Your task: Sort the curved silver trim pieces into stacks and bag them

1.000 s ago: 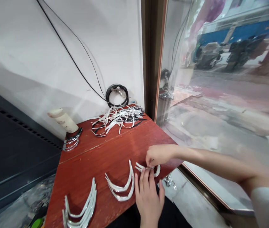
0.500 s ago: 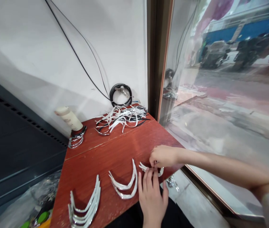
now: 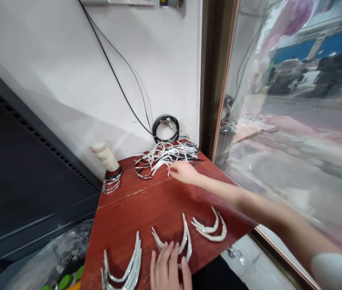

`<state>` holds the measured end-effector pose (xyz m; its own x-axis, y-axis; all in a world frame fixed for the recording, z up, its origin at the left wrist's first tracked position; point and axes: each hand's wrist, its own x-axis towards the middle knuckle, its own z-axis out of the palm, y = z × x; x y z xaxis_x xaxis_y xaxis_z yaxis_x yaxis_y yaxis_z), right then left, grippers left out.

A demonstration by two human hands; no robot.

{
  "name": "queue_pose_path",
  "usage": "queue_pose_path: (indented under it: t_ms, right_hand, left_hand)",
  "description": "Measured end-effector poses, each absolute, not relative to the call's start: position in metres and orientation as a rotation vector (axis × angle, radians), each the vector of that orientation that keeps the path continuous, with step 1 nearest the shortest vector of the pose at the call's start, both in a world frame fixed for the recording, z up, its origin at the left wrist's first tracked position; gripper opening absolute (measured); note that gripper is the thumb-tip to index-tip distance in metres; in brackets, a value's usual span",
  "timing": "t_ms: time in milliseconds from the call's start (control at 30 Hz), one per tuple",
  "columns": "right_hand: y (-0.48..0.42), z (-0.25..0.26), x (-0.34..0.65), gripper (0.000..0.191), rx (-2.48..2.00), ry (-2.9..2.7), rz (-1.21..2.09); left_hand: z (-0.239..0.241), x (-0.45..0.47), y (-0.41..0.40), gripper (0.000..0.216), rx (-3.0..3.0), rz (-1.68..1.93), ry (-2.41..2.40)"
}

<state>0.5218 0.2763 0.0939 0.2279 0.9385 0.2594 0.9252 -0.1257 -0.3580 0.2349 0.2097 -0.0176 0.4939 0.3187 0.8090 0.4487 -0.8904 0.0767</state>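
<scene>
My right hand (image 3: 184, 172) reaches to the front of a loose pile of curved strips (image 3: 171, 152), white, silver and black, with a headband-like shape. Its fingers are closed at the end of a white curved strip (image 3: 161, 162) that still lies among the others. At the near edge, my left hand (image 3: 167, 269) is open, fingers stretched, over the lower part of the middle group of U-shaped white strips (image 3: 186, 237). To its left lies a thicker nested group of white strips (image 3: 134, 262). A third group (image 3: 211, 231) sits to its right.
The strips lie on a red-brown wooden table (image 3: 128, 213). At its back left, a cream bottle (image 3: 106, 157) leans beside several silver and black bands (image 3: 112, 183). A coiled black cable (image 3: 166, 128) rests against the wall. A glass pane (image 3: 267, 161) borders the right side.
My right hand has moved from the near right group up to the pile at the back. My left hand has shifted left, from the right group to the middle one. The view has tilted.
</scene>
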Motion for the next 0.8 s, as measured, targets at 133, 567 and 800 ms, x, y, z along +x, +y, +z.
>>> queue_pose_path:
  t_ms: [133,567,800]
  right_hand:
    - [0.344,0.084,0.527,0.028,-2.264,-1.568,-0.143]
    - [0.365,0.077,0.525,0.02,-2.283,-1.407,-0.191]
    - [0.301,0.072,0.489,0.015,-1.856,-1.864,0.016]
  left_hand:
    - [-0.024,0.243,0.2,0.024,-2.574,-1.39,-0.825]
    - [-0.034,0.245,0.2,0.027,-2.48,-1.517,-0.893]
    - [-0.023,0.241,0.195,0.027,-2.647,-1.412,-0.934]
